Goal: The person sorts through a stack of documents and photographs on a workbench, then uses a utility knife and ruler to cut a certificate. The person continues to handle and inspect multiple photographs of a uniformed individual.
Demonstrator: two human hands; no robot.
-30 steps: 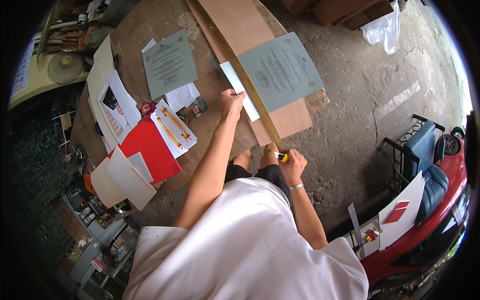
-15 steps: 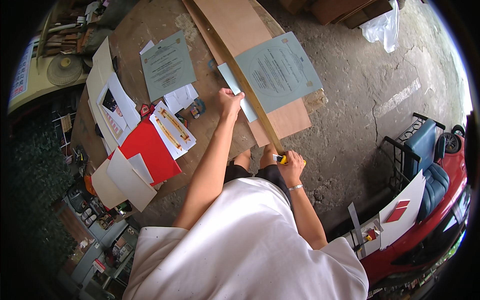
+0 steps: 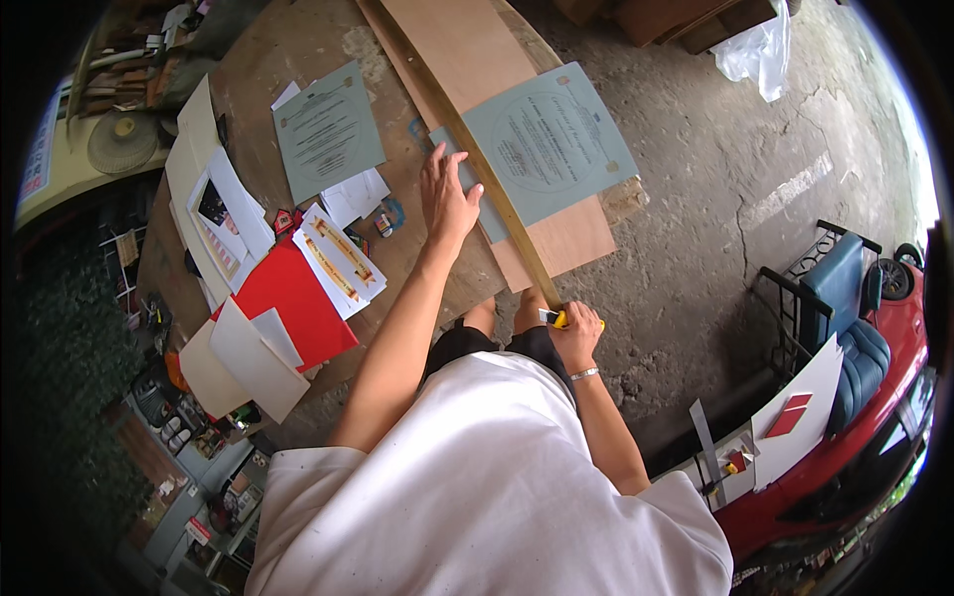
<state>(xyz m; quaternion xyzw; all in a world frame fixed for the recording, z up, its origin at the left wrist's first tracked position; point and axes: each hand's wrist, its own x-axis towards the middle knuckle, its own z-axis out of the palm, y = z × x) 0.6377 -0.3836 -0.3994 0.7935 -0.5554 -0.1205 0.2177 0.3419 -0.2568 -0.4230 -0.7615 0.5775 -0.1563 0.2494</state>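
A long wooden straightedge lies across a grey-green printed certificate, leaving a narrow strip of the sheet showing to its left. At that strip is my left hand, fingers spread; whether its fingertips touch the paper I cannot tell. My right hand is closed around a yellow utility knife, close to the straightedge's near end. Under the certificate is a thin brown board, which sticks out past the table. A second certificate of the same colour lies flat farther left.
White papers, a red folder and pale cardboard sheets cover the left of the wooden table. To the right stand a blue padded chair and a red car. A plastic bag hangs by boxes at the top.
My left hand has let go of the strip's edge and spread its fingers. The strip, bright and apparently raised before, now looks darker and flatter. My right hand keeps the knife almost in place.
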